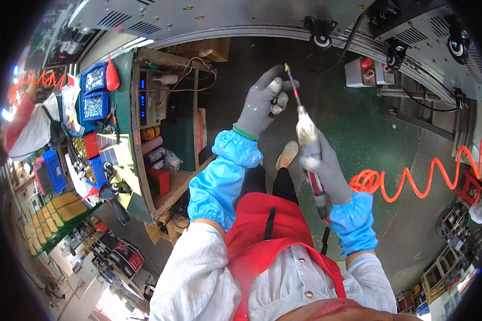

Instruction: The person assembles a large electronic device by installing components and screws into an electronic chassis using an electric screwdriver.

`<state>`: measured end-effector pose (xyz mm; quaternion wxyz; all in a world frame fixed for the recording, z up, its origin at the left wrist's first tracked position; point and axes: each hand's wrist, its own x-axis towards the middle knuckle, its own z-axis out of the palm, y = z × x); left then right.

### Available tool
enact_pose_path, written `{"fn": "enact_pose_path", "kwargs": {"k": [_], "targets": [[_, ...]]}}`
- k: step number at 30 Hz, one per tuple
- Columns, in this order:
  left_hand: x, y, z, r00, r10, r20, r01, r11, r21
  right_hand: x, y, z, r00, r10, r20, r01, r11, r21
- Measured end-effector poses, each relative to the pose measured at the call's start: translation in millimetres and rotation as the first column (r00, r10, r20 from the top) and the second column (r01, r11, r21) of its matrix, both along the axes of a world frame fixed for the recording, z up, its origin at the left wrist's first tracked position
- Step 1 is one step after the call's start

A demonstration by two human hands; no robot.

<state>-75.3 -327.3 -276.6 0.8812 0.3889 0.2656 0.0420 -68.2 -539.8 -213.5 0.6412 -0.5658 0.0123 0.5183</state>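
Observation:
My right hand (326,168), in a grey glove, wraps round the body of a pneumatic screwdriver (307,130). Its long thin bit (293,85) points away from me, and a small yellowish piece sits at the tip, too small to name. Beside that tip is my left hand (261,104), also gloved in grey, with the index finger and thumb reaching close to it. The other left fingers are curled in, and something small shows between them. An orange coiled hose (407,184) runs from behind my right wrist to the right.
A large metal cabinet (241,16) with castors (321,40) spans the far side. On the left stands a green-topped workbench (124,91) with blue bins (95,106) of small hardware, a red bottle (112,75) and a cordless drill (115,200). A box with a red button (360,72) stands at far right.

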Motion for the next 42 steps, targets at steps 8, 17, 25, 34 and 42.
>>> {"fn": "enact_pose_path", "kwargs": {"k": [8, 17, 25, 34, 42], "targets": [[20, -23, -6, 0.924, -0.346, -0.162, 0.373, 0.907, 0.193, 40, 51, -48, 0.923, -0.248, 0.293, 0.259, 0.966, 0.003], [34, -17, -7, 0.955, -0.269, -0.125, 0.283, 0.953, 0.108, 51, 69, -49, 0.929, -0.239, 0.283, 0.269, 0.961, -0.07], [36, -6, -7, 0.915, -0.368, -0.168, 0.383, 0.921, 0.069, 49, 76, -48, 0.904, -0.265, 0.334, 0.306, 0.949, -0.077], [38, 2, -24, 0.933, -0.346, -0.098, 0.355, 0.931, 0.091, 52, 80, -54, 0.886, -0.227, 0.405, 0.282, 0.956, -0.081], [-17, 45, -15, 0.998, -0.006, 0.059, 0.031, 0.9, -0.434, 5, 28, 9, 0.976, 0.067, 0.206, -0.023, 0.978, -0.207]]}}
